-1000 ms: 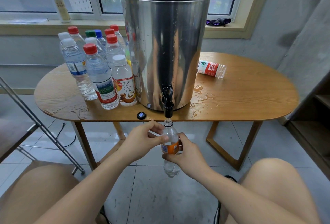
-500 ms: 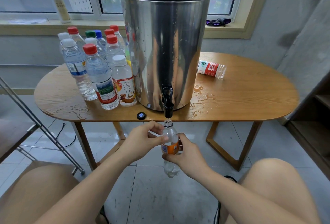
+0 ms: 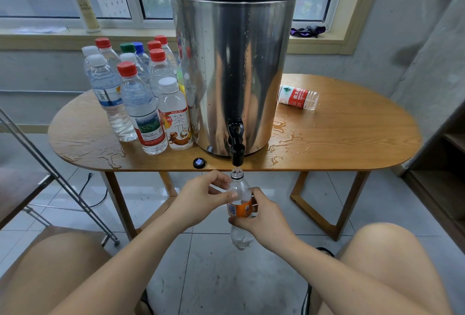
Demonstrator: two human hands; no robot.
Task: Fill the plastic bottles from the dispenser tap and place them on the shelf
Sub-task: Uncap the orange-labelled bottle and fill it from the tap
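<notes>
An oval wooden table (image 3: 352,138) is seen, wetted with spilled water (image 3: 281,133). A steel dispenser (image 3: 232,76) is stood at its middle. Capped bottles (image 3: 141,103) are clustered upright on the left, one bottle (image 3: 298,97) is laid sideways on the right, and a small black cap (image 3: 199,163) is set by the front edge.

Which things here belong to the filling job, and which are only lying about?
Job: orange-label bottle, dispenser tap, left hand, right hand, black cap, capped bottles, bottle on its side.
Lying about: pump bottle, purple cloth, both on the windowsill.

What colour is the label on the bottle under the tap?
Mainly orange label on the bottle; the head view shows it.
</notes>
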